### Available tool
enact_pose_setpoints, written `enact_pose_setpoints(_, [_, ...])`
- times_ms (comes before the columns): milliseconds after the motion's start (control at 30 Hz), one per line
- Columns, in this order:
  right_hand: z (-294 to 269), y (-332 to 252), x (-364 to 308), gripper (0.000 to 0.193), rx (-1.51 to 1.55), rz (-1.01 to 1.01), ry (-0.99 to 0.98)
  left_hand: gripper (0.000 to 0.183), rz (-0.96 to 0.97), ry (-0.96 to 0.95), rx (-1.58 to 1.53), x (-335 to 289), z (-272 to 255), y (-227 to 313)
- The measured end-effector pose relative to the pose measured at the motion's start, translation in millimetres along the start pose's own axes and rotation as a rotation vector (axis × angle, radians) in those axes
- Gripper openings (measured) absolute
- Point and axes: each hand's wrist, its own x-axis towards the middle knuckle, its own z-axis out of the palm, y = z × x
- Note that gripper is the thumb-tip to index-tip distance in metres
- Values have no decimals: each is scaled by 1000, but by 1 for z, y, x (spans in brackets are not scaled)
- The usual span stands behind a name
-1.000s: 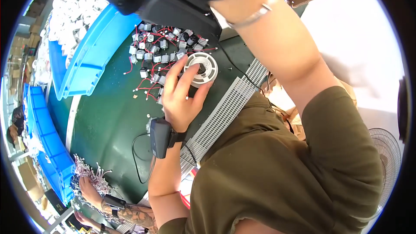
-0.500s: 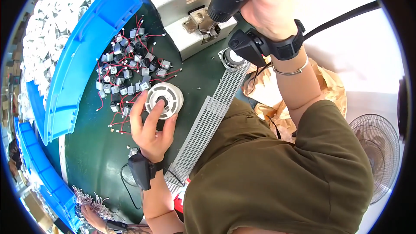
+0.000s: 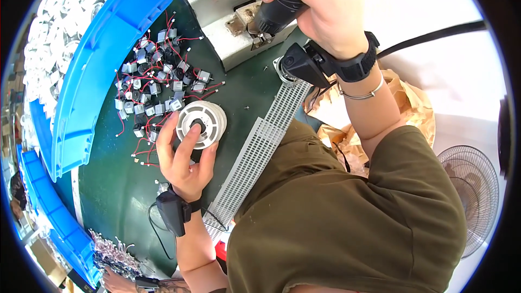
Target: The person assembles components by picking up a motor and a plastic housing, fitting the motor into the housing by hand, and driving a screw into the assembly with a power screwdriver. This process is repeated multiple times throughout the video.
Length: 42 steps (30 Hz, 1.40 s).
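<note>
My left hand (image 3: 183,172) is closed around a round white plastic housing (image 3: 218,125) with slots and a dark centre, its fingers over the top face and rim. It stands on the green table. My right hand (image 3: 331,13) grips a black electric screwdriver (image 3: 283,10), nose downward. The screwdriver's nose is at the metal outlet (image 3: 247,17) of a white box-shaped machine (image 3: 220,28); its tip is hard to make out. Beside my left hand lies a heap of small motors (image 3: 157,84) with red and black wires.
A blue bin (image 3: 89,89) of white plastic parts stands at left. A perforated metal strip (image 3: 258,149) runs along the near table edge, with a small speaker-like part (image 3: 286,72) at its far end. Another person's hand (image 3: 116,282) is among wires (image 3: 114,255) at lower left.
My right hand has lowered the screwdriver a little, closer to the machine's metal outlet. My left hand keeps its grip on the housing. The whole view has shifted slightly.
</note>
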Motion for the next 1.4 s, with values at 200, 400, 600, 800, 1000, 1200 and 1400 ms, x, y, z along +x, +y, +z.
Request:
enact_pose_setpoints(200, [15, -21, -16, 48, -54, 271, 88, 42, -29, -2, 12, -2, -2, 1])
enact_pose_setpoints(400, [60, -40, -4, 44, 304, 358, -9, 43, -1, 54, -6, 3, 2, 1])
enact_pose_setpoints(600, [87, -36, -5, 47, 289, 387, -158, 41, 33, 96, 15, 5, 5, 2])
enact_pose_setpoints(800, [92, -31, -8, 47, 174, 371, -196, 39, 37, 96, 33, 5, 5, 2])
enact_pose_setpoints(1000, [94, -29, -9, 54, 146, 359, -259, 39, 25, 110, -10, 5, 6, 0])
enact_pose_setpoints(1200, [94, -36, -6, 56, 166, 455, -198, 38, 31, 111, -22, 7, 7, 2])
enact_pose_setpoints(1400, [91, -16, -9, 53, 144, 367, -245, 38, 11, 112, -26, 4, 7, -1])
